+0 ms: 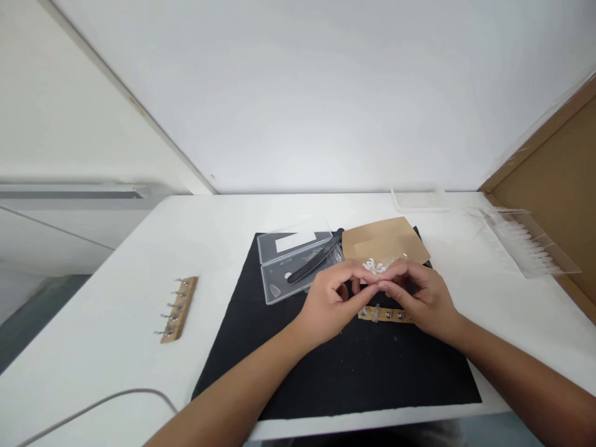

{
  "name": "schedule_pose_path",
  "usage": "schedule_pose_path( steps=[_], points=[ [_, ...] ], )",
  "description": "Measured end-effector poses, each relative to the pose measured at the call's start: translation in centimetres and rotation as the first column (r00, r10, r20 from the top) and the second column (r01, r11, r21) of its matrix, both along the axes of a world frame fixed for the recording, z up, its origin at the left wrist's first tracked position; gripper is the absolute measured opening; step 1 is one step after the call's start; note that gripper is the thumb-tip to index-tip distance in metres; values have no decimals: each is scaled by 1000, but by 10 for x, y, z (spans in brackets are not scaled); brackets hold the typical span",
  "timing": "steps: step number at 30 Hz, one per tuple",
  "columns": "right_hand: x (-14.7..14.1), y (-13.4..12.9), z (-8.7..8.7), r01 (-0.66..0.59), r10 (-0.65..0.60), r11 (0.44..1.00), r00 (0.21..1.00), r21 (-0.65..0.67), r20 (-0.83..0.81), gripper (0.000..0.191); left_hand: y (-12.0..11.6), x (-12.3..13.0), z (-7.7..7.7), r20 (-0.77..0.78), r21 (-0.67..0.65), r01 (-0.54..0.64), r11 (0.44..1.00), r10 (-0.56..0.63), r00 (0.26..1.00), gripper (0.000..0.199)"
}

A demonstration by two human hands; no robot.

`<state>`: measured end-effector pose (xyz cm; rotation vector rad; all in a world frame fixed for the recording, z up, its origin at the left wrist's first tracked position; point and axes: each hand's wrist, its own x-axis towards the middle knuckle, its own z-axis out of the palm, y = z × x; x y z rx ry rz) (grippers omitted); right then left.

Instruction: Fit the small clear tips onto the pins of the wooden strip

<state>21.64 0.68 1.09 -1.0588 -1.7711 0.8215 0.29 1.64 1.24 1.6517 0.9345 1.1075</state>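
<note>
My left hand (338, 295) and my right hand (416, 295) meet above the black mat (298, 372), thumbs and fingers pinched together at the tips. Whatever lies between the fingertips is too small or hidden to make out. Just beyond them, small white pieces (372, 266) are heaped on a brown paper sheet (386, 242). Below the hands lies a wooden strip (388, 315) with round metal studs; clear nail-shaped tips (375, 313) stand at its left end. My right hand covers the strip's right end.
Left of the hands, an open clear plastic case (274, 282) has a black curved nail file (316, 257) across it. A second wooden strip (180, 310) with metal pegs lies on the white table's left. Clear plastic trays (521, 242) sit back right; a grey cable (135, 390) runs front left.
</note>
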Motion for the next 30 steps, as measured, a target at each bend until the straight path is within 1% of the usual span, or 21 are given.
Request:
schedule_pose_path(
  steps=[2, 4, 7, 10, 14, 16, 20, 24, 26, 28, 30],
  points=[
    [0, 0, -1, 4, -6, 999, 999, -36, -48, 19, 0, 0, 1, -3, -17, 15, 1000, -15, 1000, 27],
    [-1, -1, -1, -15, 10, 998, 996, -54, -84, 24, 1, -1, 1, 14, 8, 34, 999, -34, 999, 33],
    [-1, -1, -1, -70, 65, 996, 994, -49, -89, 26, 4, -3, 0, 19, 52, 26, 998, -27, 999, 22],
    [-1, 0, 0, -111, 108, 993, 992, -39, -65, 24, 6, -4, -2, 38, 52, 0, 999, -2, 999, 16],
    [-1, 2, 1, -100, 99, 994, 995, -39, -25, 18, 5, -4, -4, 24, 110, 0, 994, -2, 1000, 16],
    [-1, 2, 1, -89, 88, 995, 996, -40, -25, 17, 4, -4, -5, 15, 138, 2, 990, -4, 1000, 17],
    [-1, 3, 1, -97, 95, 994, 995, -46, -34, 16, 4, -3, -8, 35, 129, -6, 992, 2, 999, 18],
    [-1, 2, -1, -126, 121, 991, 988, -43, -99, 13, 6, -4, -12, 51, 138, 16, 990, -23, 998, 18],
    [-1, 3, -2, -137, 134, 990, 983, -20, -124, 13, 6, -4, -12, 40, 175, 53, 983, -61, 997, 19],
    [-1, 4, -2, -124, 124, 992, 982, 10, -141, 13, 5, -4, -10, -8, 246, 88, 965, -88, 996, 21],
    [1, 5, -2, -88, 93, 995, 985, 41, -149, 11, 7, -5, -8, -98, 336, 92, 937, -63, 993, 26]
  ],
)
